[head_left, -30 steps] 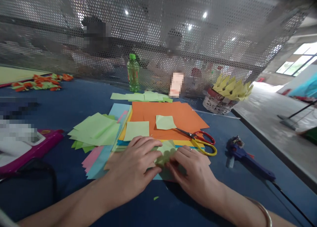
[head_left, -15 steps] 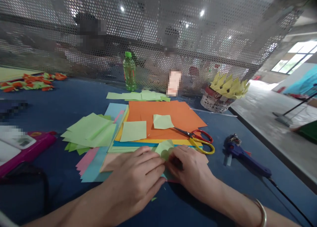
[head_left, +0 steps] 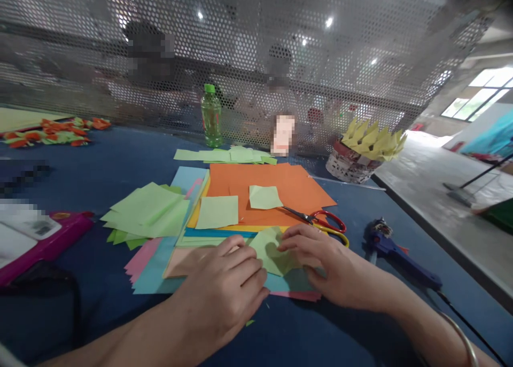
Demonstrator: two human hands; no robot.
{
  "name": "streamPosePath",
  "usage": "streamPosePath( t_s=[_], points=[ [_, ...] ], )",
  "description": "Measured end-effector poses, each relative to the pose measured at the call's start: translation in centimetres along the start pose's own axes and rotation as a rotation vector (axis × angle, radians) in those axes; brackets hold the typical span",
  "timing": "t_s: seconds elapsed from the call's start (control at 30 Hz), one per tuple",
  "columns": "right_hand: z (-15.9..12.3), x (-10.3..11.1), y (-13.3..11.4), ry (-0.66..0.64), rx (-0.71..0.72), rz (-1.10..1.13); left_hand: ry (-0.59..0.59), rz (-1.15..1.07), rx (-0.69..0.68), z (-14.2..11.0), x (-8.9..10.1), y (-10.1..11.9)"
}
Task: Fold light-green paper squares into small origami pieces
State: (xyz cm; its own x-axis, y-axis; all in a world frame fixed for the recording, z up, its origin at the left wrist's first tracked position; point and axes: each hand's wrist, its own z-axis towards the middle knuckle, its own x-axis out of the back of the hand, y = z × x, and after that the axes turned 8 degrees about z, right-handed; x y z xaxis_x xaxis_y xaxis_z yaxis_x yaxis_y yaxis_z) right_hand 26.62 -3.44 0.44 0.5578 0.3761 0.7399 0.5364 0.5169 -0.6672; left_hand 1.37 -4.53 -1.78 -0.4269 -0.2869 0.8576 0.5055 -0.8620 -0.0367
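A light green square of paper (head_left: 272,255) lies slantwise near the front of a stack of coloured sheets, a faint crease across it. My left hand (head_left: 228,289) is closed at its left edge, fingers pressed together and curled over that corner; the thumb is hidden. Over its right side my right hand (head_left: 320,257) is open, fingers bent and apart, the tips touching or just above the paper. Beyond lie two more green squares, one on the left (head_left: 218,212) and one in the middle (head_left: 265,197). Scissors (head_left: 312,218) with red and yellow handles rest behind my right hand.
Left are a heap of green paper pieces (head_left: 148,215) and a magenta device (head_left: 64,231). A glue gun (head_left: 401,255) with a cable lies right. Further back stand a green bottle (head_left: 211,118), green strips (head_left: 228,155) and a pot with yellow paper points (head_left: 355,156), before a perforated screen (head_left: 248,46).
My right hand has moved right and loosened from a pinch into spread fingers, uncovering more of the green square. My left hand has stayed nearly in place.
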Motion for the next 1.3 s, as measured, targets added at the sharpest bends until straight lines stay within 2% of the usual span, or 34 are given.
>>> streamPosePath(
  t_s=[0.4,0.57,0.7,0.83,1.03,1.17,1.3],
  points=[
    [0.5,-0.7,0.8,0.033,0.105,-0.196,-0.021,0.039,0.014,0.1,-0.4,-0.1],
    [0.8,-0.6,1.7,0.055,0.129,-0.153,-0.033,0.058,-0.007,0.1,-0.5,0.0],
    [0.8,-0.8,1.4,0.038,0.120,-0.149,-0.026,0.092,-0.019,0.1,-0.4,0.2],
    [0.8,-1.1,0.5,0.048,0.087,-0.142,-0.037,0.092,-0.013,-0.1,-0.6,0.5],
    [1.1,-1.6,0.4,0.108,0.009,0.002,-0.096,-0.013,0.015,-0.5,-0.9,0.8],
    [1.1,-2.1,0.5,0.148,-0.087,0.027,-0.090,-0.029,-0.001,-0.4,-0.9,0.9],
    [1.1,-2.6,0.6,0.186,-0.121,0.019,-0.062,-0.028,-0.007,-0.4,-1.0,1.0]
  ],
)
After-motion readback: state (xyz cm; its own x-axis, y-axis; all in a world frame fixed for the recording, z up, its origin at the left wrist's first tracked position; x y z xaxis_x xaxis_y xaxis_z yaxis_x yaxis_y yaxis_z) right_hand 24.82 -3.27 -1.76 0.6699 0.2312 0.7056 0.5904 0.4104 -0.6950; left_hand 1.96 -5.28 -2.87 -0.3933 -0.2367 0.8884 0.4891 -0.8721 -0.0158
